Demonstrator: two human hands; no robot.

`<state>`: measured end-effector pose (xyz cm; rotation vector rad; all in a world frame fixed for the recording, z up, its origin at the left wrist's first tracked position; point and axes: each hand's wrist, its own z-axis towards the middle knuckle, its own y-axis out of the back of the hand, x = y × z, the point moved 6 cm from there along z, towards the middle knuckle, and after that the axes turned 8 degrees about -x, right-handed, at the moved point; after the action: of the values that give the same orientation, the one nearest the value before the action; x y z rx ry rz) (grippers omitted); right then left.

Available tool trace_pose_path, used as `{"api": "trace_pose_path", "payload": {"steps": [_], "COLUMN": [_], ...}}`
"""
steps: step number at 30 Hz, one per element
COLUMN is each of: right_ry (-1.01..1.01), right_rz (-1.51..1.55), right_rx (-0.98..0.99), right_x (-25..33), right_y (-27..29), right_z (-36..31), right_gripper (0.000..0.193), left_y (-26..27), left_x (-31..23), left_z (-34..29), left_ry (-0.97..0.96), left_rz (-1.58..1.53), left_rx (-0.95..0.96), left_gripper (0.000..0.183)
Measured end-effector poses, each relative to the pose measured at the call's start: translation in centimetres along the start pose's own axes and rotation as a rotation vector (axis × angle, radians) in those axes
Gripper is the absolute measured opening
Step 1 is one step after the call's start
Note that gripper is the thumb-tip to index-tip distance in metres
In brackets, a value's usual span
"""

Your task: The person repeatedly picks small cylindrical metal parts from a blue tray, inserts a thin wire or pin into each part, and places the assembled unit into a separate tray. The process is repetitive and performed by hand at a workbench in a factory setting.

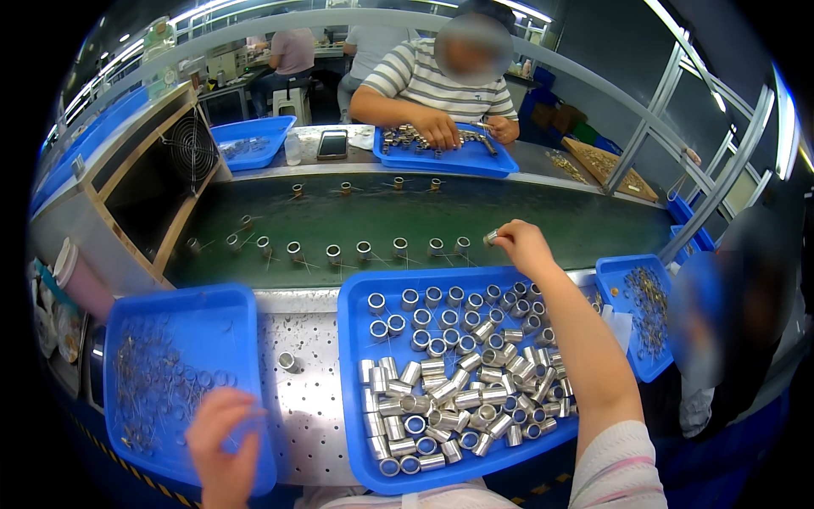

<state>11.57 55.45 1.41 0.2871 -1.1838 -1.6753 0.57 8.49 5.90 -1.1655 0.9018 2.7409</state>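
Green conveyor belt (pixel 509 222) beyond your worktop, your right hand (pixel 523 243) pinching a small metal sleeve (pixel 491 237) over it, your left hand (pixel 222 441) pinching thin wire pieces (pixel 157 382) at the left blue tray (pixel 182 310)

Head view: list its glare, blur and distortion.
Head view: fisheye bends the frame bars and belt edge, with black corners; ceiling strips flare white at upper right; metal sleeves glint; left hand is slightly motion-soft; right hand is sharp.

The right arm (pixel 585 356) stretches far forward, its bare forearm straight. The right hand (pixel 521 244) is closed, fingers (pixel 500 239) pinched together. The left hand (pixel 222 441) stays low and near, fingers loosely curled.
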Motion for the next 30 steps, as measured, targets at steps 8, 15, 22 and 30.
{"api": "trace_pose_path", "payload": {"steps": [8,15,22,30], "right_ry": [0.177,0.274,0.060,-0.104], "right_rz": [0.729,0.773,0.958,1.059], "right_rx": [0.178,0.024,0.106,0.088], "right_x": [16.6,18.8,18.5,18.5], "right_y": [8.1,9.2,7.8,6.6], "right_z": [-14.4,-20.0,-21.0,-21.6], "right_gripper": [0.012,0.020,0.018,0.015], "left_y": [-11.3,-13.7,-12.0,-11.3], "left_x": [-4.0,-5.3,-5.9,-6.2], "left_z": [-2.9,-4.7,-4.0,-3.1], "left_ry": [0.723,0.791,0.368,0.099], "left_rz": [-1.084,-1.112,-0.893,-0.715], "left_rx": [0.501,0.653,0.406,0.288], "left_gripper": [0.034,0.030,0.025,0.026]}}
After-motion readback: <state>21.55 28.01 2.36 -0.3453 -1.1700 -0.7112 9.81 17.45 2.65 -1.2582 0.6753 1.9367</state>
